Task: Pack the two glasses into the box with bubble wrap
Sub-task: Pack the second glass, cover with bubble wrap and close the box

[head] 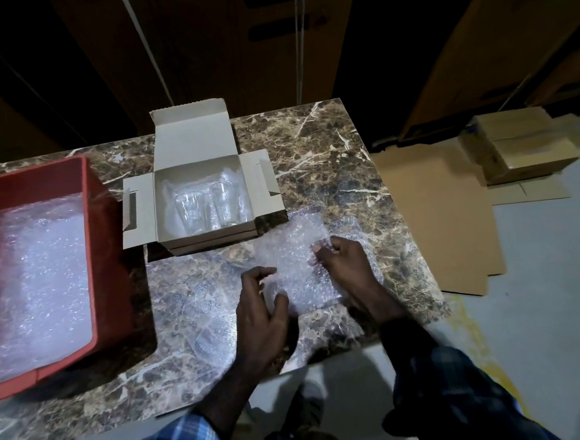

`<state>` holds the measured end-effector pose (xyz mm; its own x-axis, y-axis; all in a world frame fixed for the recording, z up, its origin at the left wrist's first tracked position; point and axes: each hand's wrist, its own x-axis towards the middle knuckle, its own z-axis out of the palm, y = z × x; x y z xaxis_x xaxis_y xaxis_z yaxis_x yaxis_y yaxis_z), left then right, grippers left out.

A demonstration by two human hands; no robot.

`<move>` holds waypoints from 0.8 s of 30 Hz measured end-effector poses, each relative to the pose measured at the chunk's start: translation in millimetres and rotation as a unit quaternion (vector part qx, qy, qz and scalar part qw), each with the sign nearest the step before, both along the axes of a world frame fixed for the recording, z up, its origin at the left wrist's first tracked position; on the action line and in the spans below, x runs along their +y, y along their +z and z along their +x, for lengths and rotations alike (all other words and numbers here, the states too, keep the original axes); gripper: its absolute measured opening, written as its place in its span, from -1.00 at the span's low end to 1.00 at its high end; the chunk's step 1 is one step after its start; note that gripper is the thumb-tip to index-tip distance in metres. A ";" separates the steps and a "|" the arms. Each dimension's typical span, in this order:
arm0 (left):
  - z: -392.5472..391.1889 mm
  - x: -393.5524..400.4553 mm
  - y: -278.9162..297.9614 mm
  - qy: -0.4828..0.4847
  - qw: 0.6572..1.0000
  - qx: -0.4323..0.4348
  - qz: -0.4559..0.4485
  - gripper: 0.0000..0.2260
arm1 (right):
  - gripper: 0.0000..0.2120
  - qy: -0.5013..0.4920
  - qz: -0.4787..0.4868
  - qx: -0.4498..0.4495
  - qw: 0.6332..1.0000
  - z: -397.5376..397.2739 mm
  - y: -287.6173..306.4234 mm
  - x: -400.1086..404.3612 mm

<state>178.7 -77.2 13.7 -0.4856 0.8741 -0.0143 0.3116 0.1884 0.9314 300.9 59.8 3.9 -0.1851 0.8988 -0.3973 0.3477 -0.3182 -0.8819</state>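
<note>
Both glasses [205,205] already sit upright side by side in the open box [163,197], with some wrap showing around them. The box is at the back-middle of the marble surface [328,148], lid flap up, side flaps spread out.

You're on the padding step. A loose sheet of bubble wrap [294,254] lies on the surface just in front of the box, toward its right corner.

- Your right hand [344,262] has fingers curled into the sheet's right edge and is gripping it.
- Your left hand [260,311] is at the sheet's left side, fingers and thumb curled around the wrap. It looks like a pinch, though the clear film makes contact hard to confirm.

Next move, my read: bunch or fold the sheet, lift it and lay it over the glasses as a top layer. Keep it inside the box walls so the lid can close. Press lightly, since it's glass on glass and I can't tell how much wrap sits between them.

More wrap is in the red bin [104,239] at the left if you need it. Flat cardboard [446,215] lies on the floor to the right.
</note>
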 end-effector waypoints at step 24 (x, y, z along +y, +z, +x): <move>4.1 9.8 -78.9 -0.238 0.870 0.380 -0.202 -0.41 | -0.54 0.091 0.262 -0.369 0.887 46.8 -39.0 35.0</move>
